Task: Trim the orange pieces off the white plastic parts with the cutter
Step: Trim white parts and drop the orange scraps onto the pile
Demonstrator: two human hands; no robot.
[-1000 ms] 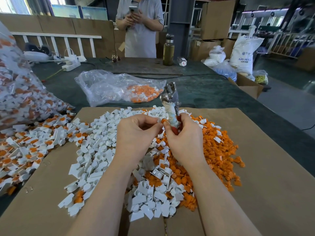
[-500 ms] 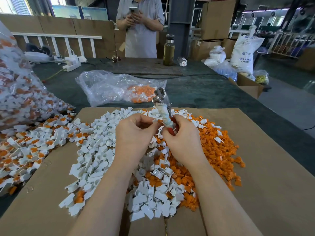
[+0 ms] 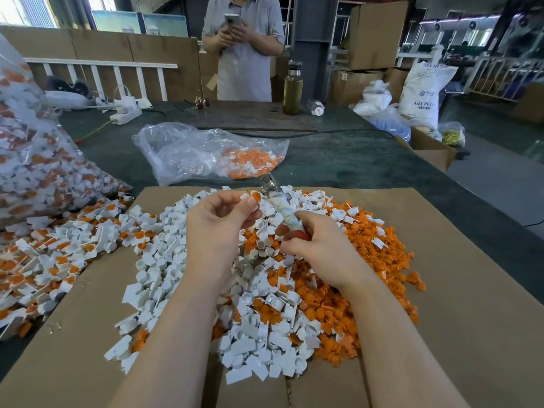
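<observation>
While both hands work above the heap, the scene reads like this:

Part in work: a small white part with orange piece (image 3: 248,198) is pinched between thumb and fingertips of the left hand (image 3: 219,223), just beside the metal head of the cutter.
Cutter: the cutter (image 3: 278,203) points up and away from the person; its handles are wrapped in pale tape with red ends, and the right hand (image 3: 316,245) is curled around them. Whether the blades are apart or together I cannot tell.
Hands: close to each other but not touching, each one clamped on its own thing.
White pile: trimmed white parts (image 3: 176,257) lie under and left of the hands on the cardboard sheet (image 3: 456,319).
Orange pile: cut orange pieces (image 3: 368,260) lie mostly to the right, mixed with some white ones.
Left side: untrimmed white-and-orange parts (image 3: 50,260) spill from a big clear bag (image 3: 32,160).
Behind: a smaller plastic bag (image 3: 206,154) with orange pieces lies on the dark green table (image 3: 353,160).
Far edge: a bottle (image 3: 293,89) stands near a person (image 3: 243,48) holding a phone.
</observation>
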